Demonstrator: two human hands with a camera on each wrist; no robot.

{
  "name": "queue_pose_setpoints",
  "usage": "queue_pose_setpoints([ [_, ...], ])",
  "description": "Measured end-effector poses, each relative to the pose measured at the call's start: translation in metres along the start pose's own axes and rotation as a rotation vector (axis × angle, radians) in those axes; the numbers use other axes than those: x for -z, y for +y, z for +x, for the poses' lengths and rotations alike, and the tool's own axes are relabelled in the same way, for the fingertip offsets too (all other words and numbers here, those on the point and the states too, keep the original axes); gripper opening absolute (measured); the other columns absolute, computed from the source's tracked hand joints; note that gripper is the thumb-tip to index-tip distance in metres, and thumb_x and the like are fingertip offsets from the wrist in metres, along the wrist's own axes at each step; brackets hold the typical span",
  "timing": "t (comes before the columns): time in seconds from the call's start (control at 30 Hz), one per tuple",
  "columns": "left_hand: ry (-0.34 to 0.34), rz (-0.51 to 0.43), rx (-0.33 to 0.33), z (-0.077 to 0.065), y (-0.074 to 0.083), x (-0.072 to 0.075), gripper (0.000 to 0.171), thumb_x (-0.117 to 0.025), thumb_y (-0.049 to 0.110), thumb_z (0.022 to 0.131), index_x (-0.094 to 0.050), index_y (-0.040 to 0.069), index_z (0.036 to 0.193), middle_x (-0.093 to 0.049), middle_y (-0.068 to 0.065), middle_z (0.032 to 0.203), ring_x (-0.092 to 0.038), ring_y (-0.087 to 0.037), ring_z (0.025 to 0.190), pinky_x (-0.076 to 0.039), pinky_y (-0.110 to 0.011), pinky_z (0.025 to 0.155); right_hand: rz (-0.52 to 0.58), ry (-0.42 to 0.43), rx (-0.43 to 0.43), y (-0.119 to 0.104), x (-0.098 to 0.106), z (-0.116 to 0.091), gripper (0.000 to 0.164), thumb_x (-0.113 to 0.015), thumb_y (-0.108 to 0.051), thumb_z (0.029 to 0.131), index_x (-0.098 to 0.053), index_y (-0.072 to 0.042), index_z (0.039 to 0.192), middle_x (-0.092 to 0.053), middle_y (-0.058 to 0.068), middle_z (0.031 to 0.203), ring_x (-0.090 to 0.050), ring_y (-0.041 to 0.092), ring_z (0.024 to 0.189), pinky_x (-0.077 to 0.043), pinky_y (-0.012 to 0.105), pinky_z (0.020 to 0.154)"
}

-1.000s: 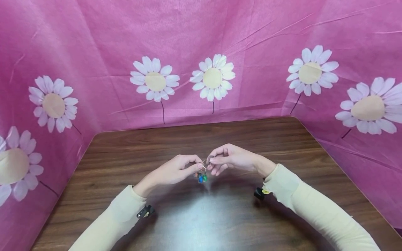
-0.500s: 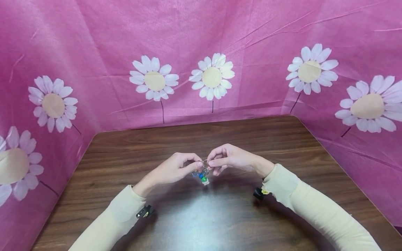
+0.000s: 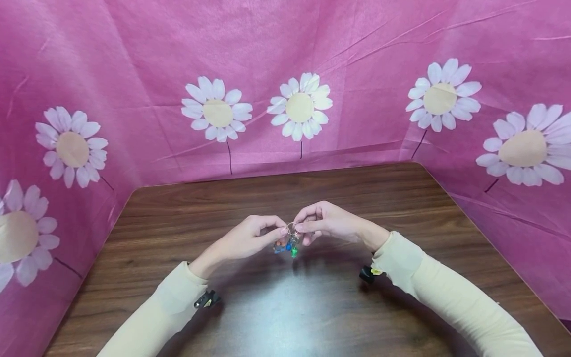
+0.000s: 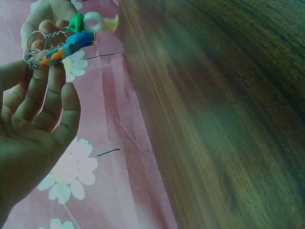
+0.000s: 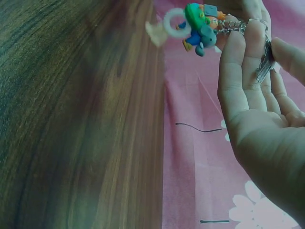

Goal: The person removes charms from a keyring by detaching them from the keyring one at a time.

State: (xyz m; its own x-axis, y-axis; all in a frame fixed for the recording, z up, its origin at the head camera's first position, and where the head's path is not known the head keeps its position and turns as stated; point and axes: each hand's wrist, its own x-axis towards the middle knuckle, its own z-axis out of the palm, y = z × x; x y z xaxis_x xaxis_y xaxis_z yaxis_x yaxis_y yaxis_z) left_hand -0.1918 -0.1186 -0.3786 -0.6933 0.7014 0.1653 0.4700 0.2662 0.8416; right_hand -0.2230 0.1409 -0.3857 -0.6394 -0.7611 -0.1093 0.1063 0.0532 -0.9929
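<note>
A metal key ring (image 3: 289, 224) is held up between both hands above the table. My left hand (image 3: 250, 240) pinches its left side with thumb and fingers. On the other side, my right hand (image 3: 327, 223) pinches the ring; in the right wrist view a flat silver metal piece (image 5: 263, 67), perhaps a key, lies between thumb and fingers. Small charms hang from short chains: a green one (image 3: 294, 251) with a blurred white hoop (image 5: 167, 24), and an orange and blue figure (image 4: 78, 43). A grey-blue head (image 5: 206, 37) shows among them in the right wrist view.
The brown wood-grain table (image 3: 285, 307) lies beneath both hands. A pink cloth (image 3: 366, 114) with white daisies stands around its back and sides. Black wrist devices (image 3: 207, 300) sit under the cream sleeves (image 3: 428, 277).
The key ring has turned to show its round loop between the hands, and the charms have swung beneath it. Both hands stay nearly in place, and the head view has shifted slightly.
</note>
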Motion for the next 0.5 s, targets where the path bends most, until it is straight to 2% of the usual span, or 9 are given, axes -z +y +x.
queue_pose_setpoints([
  [0.17, -0.001, -0.001, 0.01, 0.0004, 0.0009, 0.0, 0.02, -0.057, 0.023, 0.106, -0.07, 0.008, 0.104, -0.069, -0.001, 0.085, -0.065, -0.02, 0.079, -0.052, -0.028, 0.072, -0.004, 0.013, -0.011, -0.0003, -0.0009, 0.0005, 0.022, -0.068, -0.01, 0.097, -0.068, 0.004, 0.114, -0.073, 0.014, 0.096, -0.07, 0.02, 0.075, -0.058, 0.053, 0.084],
  [0.3, -0.007, -0.007, 0.027, 0.0005, 0.0004, 0.0, 0.019, -0.058, 0.024, 0.105, -0.071, 0.009, 0.104, -0.07, -0.001, 0.085, -0.065, -0.017, 0.078, -0.052, -0.027, 0.07, -0.006, 0.027, -0.013, 0.0008, -0.0014, 0.001, 0.023, -0.069, -0.01, 0.097, -0.068, 0.005, 0.114, -0.073, 0.014, 0.096, -0.069, 0.02, 0.074, -0.059, 0.049, 0.083],
  [0.43, -0.028, -0.031, 0.057, -0.0006, -0.0006, 0.0002, 0.015, -0.065, 0.023, 0.101, -0.073, 0.011, 0.106, -0.072, -0.004, 0.086, -0.067, -0.019, 0.076, -0.053, -0.026, 0.065, -0.006, 0.028, -0.011, 0.0018, -0.0017, 0.0004, 0.025, -0.069, -0.011, 0.097, -0.066, 0.007, 0.115, -0.074, 0.015, 0.096, -0.07, 0.021, 0.076, -0.057, 0.055, 0.086],
  [0.5, -0.042, -0.063, 0.062, -0.0013, -0.0027, -0.0002, 0.014, -0.068, 0.02, 0.099, -0.074, 0.01, 0.108, -0.073, -0.008, 0.088, -0.068, -0.025, 0.075, -0.056, -0.029, 0.065, -0.001, 0.022, -0.01, 0.0023, -0.002, -0.0002, 0.026, -0.069, -0.011, 0.097, -0.066, 0.007, 0.115, -0.074, 0.017, 0.097, -0.071, 0.024, 0.078, -0.053, 0.061, 0.089],
])
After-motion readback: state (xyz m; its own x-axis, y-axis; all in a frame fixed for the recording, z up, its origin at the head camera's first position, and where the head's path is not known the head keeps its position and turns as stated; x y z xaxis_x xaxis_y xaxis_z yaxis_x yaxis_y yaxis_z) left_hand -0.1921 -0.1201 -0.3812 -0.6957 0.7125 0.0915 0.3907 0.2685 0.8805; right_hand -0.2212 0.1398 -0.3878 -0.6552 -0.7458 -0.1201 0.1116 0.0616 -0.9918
